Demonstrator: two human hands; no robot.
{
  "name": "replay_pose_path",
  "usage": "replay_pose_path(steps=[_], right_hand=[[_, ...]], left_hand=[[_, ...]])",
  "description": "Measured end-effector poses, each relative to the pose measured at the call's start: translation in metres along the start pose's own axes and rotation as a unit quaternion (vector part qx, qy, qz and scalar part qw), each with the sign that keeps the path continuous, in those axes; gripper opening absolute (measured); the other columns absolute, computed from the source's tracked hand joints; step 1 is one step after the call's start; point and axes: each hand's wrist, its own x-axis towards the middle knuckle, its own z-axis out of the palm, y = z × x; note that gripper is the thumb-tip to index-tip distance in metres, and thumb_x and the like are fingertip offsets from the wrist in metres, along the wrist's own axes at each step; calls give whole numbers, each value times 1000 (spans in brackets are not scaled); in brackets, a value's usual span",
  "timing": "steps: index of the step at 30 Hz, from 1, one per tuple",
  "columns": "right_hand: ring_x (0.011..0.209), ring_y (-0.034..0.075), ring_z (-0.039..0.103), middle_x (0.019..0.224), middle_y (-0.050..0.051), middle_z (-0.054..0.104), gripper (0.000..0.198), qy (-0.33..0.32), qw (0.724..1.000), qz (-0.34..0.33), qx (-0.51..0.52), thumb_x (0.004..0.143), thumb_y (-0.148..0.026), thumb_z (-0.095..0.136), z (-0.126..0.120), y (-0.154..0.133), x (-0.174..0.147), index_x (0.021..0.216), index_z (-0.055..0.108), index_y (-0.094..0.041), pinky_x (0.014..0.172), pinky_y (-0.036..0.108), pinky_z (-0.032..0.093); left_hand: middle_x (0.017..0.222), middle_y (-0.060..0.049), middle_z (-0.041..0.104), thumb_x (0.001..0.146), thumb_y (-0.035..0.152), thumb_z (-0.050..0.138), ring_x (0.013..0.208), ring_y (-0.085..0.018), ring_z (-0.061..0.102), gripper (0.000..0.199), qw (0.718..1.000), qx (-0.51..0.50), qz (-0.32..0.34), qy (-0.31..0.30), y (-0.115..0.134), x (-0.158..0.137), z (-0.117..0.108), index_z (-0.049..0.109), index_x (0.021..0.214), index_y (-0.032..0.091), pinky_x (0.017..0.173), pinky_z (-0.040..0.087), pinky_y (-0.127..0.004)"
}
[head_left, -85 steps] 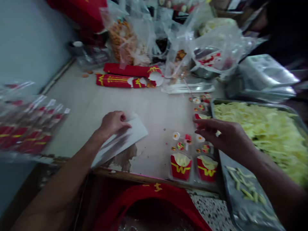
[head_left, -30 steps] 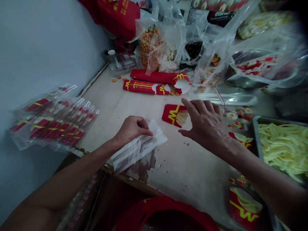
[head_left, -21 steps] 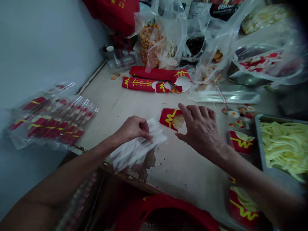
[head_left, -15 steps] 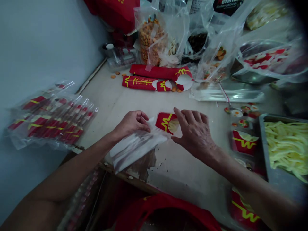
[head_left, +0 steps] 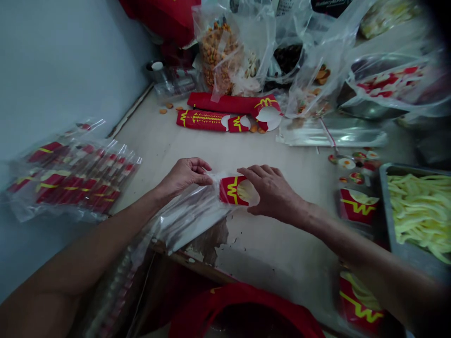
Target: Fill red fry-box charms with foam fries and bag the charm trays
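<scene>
Near the middle of the table, my right hand grips a small red fries carton with a yellow zigzag mark, its open end facing my palm. The carton's left end meets the mouth of a clear plastic bag. My left hand pinches the edge of that bag between thumb and fingers. The bag lies over other clear bags that slant toward the table's front edge. Whether the carton's end is inside the bag or only against it, I cannot tell.
Packed clear bags with red cartons lie at the left. Stacked red cartons rest at the back, before bags of snacks. On the right are a metal tray of pale fries-like strips and filled cartons.
My right hand has brought the carton left and slightly down, up to the bag's mouth. My left hand has shifted a little left and up, holding the bag's edge.
</scene>
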Motion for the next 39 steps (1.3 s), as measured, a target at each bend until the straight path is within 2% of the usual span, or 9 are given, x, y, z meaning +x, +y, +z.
replay_pose_path(steps=[5,11,19,24,27,30,33,36,39], right_hand=[[121,33,54,140,13,57,97,-37,999,-15,27,60,-30,86,-3,10,9,147,47,-19,103,47,43],[119,33,52,139,14,55,94,-24,1000,-19,-5,59,-31,86,6,6,13,145,49,-17,98,44,44],[115,33,50,133,14,57,90,20,995,-29,-94,66,-28,82,15,-9,0,146,45,-15,90,44,42],[109,32,53,126,13,58,87,-18,998,-1,-55,58,-44,87,7,-27,4,135,55,-16,84,43,45],[112,33,53,129,14,57,84,-40,999,28,-4,57,-50,88,11,-40,12,130,59,-19,85,43,46],[116,34,52,131,13,56,85,-39,998,51,28,61,-49,85,19,-50,22,135,57,-22,86,44,47],[114,34,52,128,14,56,81,-28,996,86,-1,60,-47,84,29,-56,30,131,59,-17,86,45,48],[111,33,53,124,15,58,74,-18,994,102,-19,59,-46,83,36,-62,35,123,62,-15,84,45,48],[110,33,53,122,16,58,74,-7,993,119,-24,60,-47,82,41,-69,37,123,61,-14,83,44,48]], left_hand=[[75,-2,72,55,21,92,68,-14,68,42,997,11,-61,-42,-2,11,-3,75,93,16,69,58,-28],[92,-8,79,59,27,91,76,-18,71,41,989,18,-120,-87,-6,21,3,79,97,18,75,59,-33],[110,-9,78,71,29,83,93,-21,72,42,971,110,-36,-211,12,22,6,78,113,21,83,55,-32],[101,-5,79,69,26,81,89,-21,72,44,901,234,11,-366,27,40,15,78,113,24,79,53,-29],[84,-2,79,65,23,82,77,-20,72,69,889,261,25,-376,33,55,15,69,132,27,74,53,-29],[81,-2,78,65,24,82,76,-20,72,74,903,270,50,-331,35,61,7,65,137,24,75,53,-31],[95,-7,78,69,30,83,86,-22,72,60,928,314,152,-133,29,45,-4,70,127,19,83,54,-34],[109,-11,74,79,32,76,98,-24,68,39,876,412,228,106,7,9,-4,74,115,17,95,51,-38],[116,-13,69,81,27,71,109,-27,63,39,829,496,205,156,-24,-24,11,70,118,16,101,49,-40]])
